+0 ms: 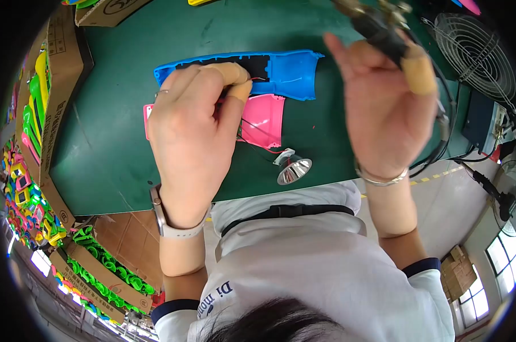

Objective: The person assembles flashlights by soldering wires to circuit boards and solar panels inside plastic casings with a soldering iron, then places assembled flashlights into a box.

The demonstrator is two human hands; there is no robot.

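Note:
My left hand [192,117] is closed in a pinch at the blue plastic shell [293,74]. A thin wire [258,78] sticks out from its covered fingertips. Under this hand lies a pink plastic shell [263,121], partly hidden. Red and black wires run from there to a silver reflector cup [295,171] on the table. Raised at the right, my right hand [386,108] grips a black-handled tool [378,34]; its far end is blurred. Yellowish covers sit on the thumb and forefinger of my left hand, and one on a digit of my right.
A round wire fan guard [472,54] and a dark box [486,122] with cables stand on the right. Cardboard boxes [58,114] with coloured plastic parts border the green table [115,165] on the left. Black cable [449,131] hangs beside my right hand.

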